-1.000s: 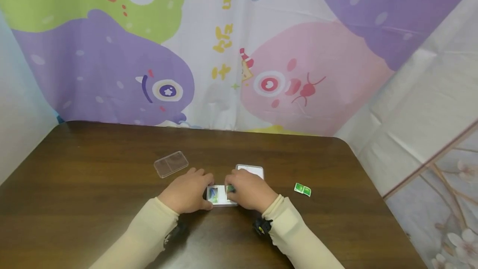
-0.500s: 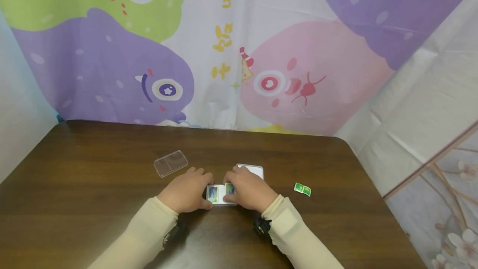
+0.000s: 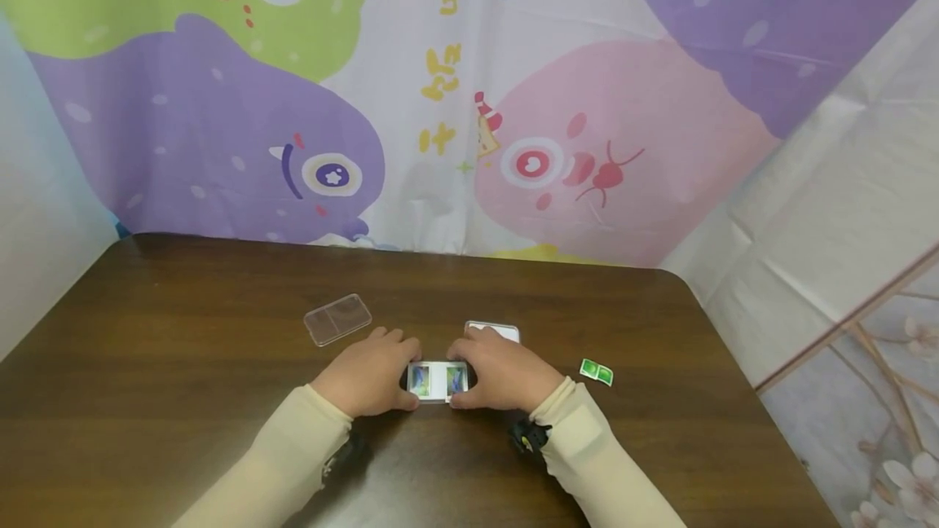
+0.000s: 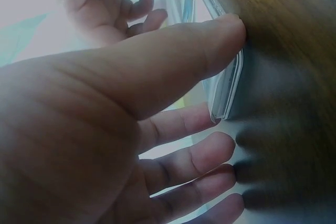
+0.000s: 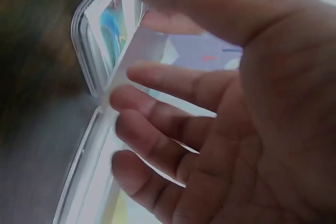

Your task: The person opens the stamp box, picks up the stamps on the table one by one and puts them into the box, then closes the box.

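In the head view a small clear plastic case [image 3: 438, 382] with a white insert lies between both hands. It bears a left stamp [image 3: 421, 381] and a right stamp [image 3: 455, 381], both blue and green. My left hand [image 3: 364, 375] grips the case's left end, thumb along the near edge and index finger at the far side. My right hand [image 3: 509, 371] spans the right end, its thumb at the right stamp's near edge and its other fingers spread loosely. The right wrist view shows this stamp's toothed edge [image 5: 94, 11] inside the case corner.
Up and left lies an empty clear lid [image 3: 337, 319]. A second case [image 3: 495, 331] with a white insert sits just beyond my right hand, partly hidden by it. A green stamp pair [image 3: 597, 371] is farther right on the brown table [image 3: 220, 308].
My right hand has slid slightly right. The right stamp, earlier partly covered by its fingers and nearer the middle, now lies at the case's right end in plain sight. The left hand stays put.
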The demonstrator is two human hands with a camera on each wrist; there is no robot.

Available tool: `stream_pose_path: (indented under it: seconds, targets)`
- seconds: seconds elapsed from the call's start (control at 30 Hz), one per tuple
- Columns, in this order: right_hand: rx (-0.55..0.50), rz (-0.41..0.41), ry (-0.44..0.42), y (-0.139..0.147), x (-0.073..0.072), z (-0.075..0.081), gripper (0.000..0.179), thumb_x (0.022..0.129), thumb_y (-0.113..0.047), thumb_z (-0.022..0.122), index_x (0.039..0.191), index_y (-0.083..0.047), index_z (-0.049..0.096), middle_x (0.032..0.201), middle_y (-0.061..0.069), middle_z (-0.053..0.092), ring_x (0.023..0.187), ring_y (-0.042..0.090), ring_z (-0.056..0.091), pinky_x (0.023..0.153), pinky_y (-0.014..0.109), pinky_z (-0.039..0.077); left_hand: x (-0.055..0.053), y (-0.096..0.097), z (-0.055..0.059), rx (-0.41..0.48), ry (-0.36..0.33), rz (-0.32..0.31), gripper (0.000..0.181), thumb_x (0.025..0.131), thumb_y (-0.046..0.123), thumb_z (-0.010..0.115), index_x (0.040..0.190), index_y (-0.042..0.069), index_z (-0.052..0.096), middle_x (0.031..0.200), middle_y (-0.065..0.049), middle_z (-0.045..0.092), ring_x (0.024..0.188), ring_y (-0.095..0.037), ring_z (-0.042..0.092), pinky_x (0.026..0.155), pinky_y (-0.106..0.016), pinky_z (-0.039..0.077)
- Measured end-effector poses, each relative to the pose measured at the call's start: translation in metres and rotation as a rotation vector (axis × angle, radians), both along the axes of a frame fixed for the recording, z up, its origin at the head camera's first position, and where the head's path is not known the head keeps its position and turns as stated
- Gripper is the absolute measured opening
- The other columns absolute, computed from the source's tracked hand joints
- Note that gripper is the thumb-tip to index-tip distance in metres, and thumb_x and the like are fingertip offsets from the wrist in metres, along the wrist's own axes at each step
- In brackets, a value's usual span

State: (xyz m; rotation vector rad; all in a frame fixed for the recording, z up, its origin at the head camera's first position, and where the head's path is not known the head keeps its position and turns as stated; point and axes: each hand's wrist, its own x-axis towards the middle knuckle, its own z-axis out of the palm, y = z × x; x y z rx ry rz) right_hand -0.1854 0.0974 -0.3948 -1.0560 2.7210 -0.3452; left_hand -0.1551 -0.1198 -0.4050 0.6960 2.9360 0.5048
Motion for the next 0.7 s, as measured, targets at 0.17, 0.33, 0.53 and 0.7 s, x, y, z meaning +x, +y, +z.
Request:
stream_pose_path:
  seconds: [0.17, 0.33, 0.53, 0.7]
  targets:
    - [0.042, 0.005, 0.003, 0.0016, 0.0016, 0.0011, 0.048, 0.081, -0.033, 0.089, 0.118, -0.011, 0.070, 0.105, 0.001, 0.060, 0.089, 0.014, 0.051, 0.074, 0.029, 0.048, -0.0001, 0.0009, 0.0002, -0.008, -0.002, 0.003, 0.045, 0.074, 0.030, 0.092, 0.104, 0.010, 0.065, 0.092, -0.002, 0.058, 0.088, -0.023, 0.051, 0.075, -0.041, 0.048]
    - [0.042, 0.008, 0.041, -0.0006, 0.0021, 0.0002, 0.039, 0.083, -0.030, 0.088, 0.114, -0.012, 0.072, 0.103, 0.002, 0.061, 0.089, 0.014, 0.051, 0.076, 0.029, 0.048, 0.0012, 0.0003, 0.0013, -0.009, 0.008, 0.000, 0.045, 0.074, 0.030, 0.092, 0.103, 0.009, 0.065, 0.092, -0.003, 0.059, 0.087, -0.023, 0.051, 0.075, -0.041, 0.048]
    - [0.048, 0.009, 0.044, -0.0019, 0.0029, 0.0006, 0.043, 0.082, -0.032, 0.088, 0.115, -0.011, 0.072, 0.104, 0.002, 0.062, 0.089, 0.014, 0.051, 0.075, 0.029, 0.048, 0.0004, 0.0012, 0.0012, -0.008, 0.003, 0.001, 0.045, 0.074, 0.030, 0.092, 0.104, 0.010, 0.065, 0.092, -0.003, 0.059, 0.087, -0.023, 0.051, 0.075, -0.041, 0.048]
    - [0.049, 0.011, 0.063, -0.0035, 0.0023, -0.0023, 0.043, 0.082, -0.032, 0.088, 0.115, -0.010, 0.071, 0.104, 0.001, 0.062, 0.089, 0.014, 0.052, 0.075, 0.028, 0.049, -0.0006, 0.0010, 0.0004, -0.006, -0.005, 0.005, 0.046, 0.075, 0.031, 0.092, 0.105, 0.009, 0.066, 0.094, -0.003, 0.059, 0.088, -0.023, 0.051, 0.075, -0.041, 0.048]
